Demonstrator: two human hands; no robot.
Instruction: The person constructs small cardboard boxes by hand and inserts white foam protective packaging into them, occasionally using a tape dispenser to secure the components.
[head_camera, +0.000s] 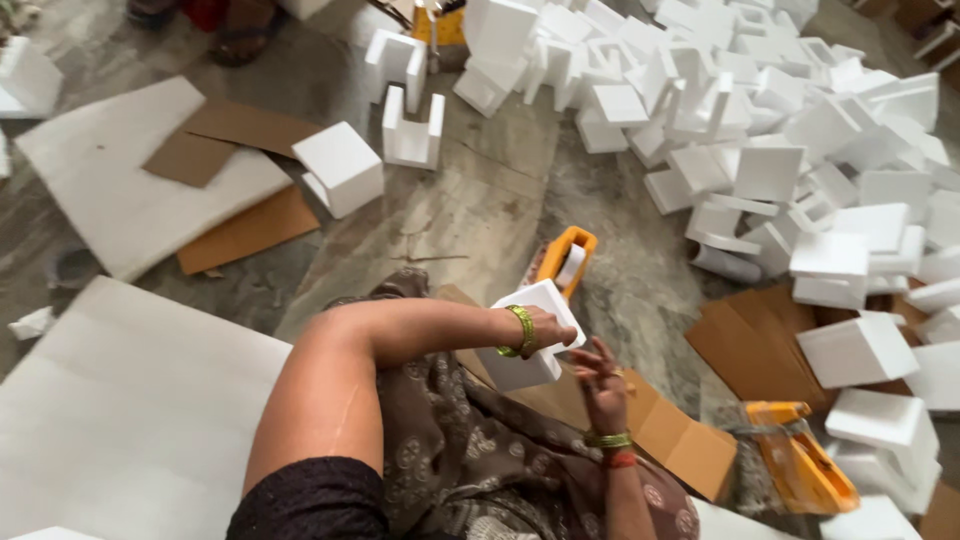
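Foam block (530, 340), white, sits at centre frame in the left hand (545, 330), whose grip clasps its top. Right hand (603, 385), fingers spread and released, hovers just beside it at four o'clock, above brown cardboard (680, 435).

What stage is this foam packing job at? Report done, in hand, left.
Done: nothing shows as clearly finished. In hand: the left hand holds a white foam block over a brown cardboard piece; the right hand is beside the block, fingers spread. An orange tape dispenser lies just beyond. Left: a large heap of loose foam pieces on the floor.
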